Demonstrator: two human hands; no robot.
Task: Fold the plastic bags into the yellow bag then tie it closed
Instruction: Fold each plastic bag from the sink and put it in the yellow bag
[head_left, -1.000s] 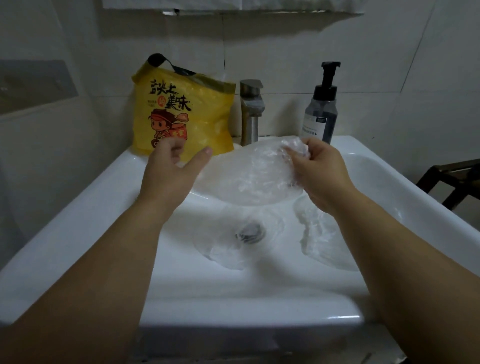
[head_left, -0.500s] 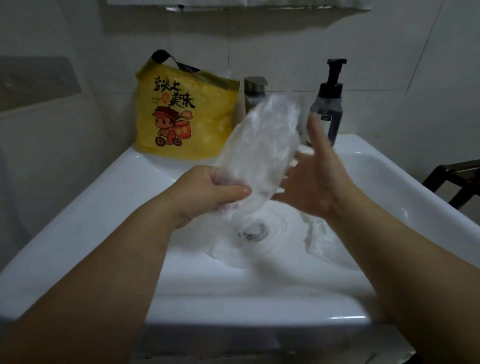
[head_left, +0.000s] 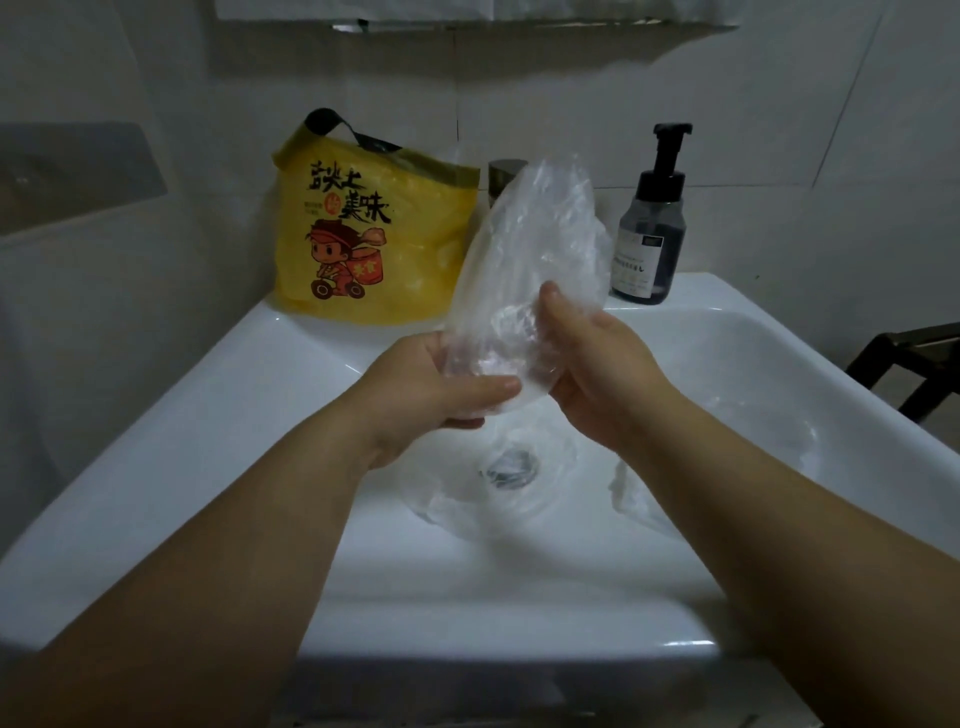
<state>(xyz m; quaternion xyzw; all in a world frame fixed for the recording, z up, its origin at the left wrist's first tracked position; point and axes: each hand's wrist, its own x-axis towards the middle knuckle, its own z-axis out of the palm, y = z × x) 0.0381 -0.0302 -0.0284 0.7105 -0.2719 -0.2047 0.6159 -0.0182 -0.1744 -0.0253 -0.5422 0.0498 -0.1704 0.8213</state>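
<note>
Left hand (head_left: 426, 387): fingers pinching the clear bag (head_left: 530, 270) low, frame centre.
Right hand (head_left: 597, 374): fingers curled round its bottom edge.
Yellow bag (head_left: 374, 234): upper left, open.
Handling: likely light, limp, slippery; grip gathered edges.

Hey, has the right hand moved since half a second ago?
Yes. The right hand has shifted left, away from the soap bottle, and now grips the clear bag beside the left hand.
</note>
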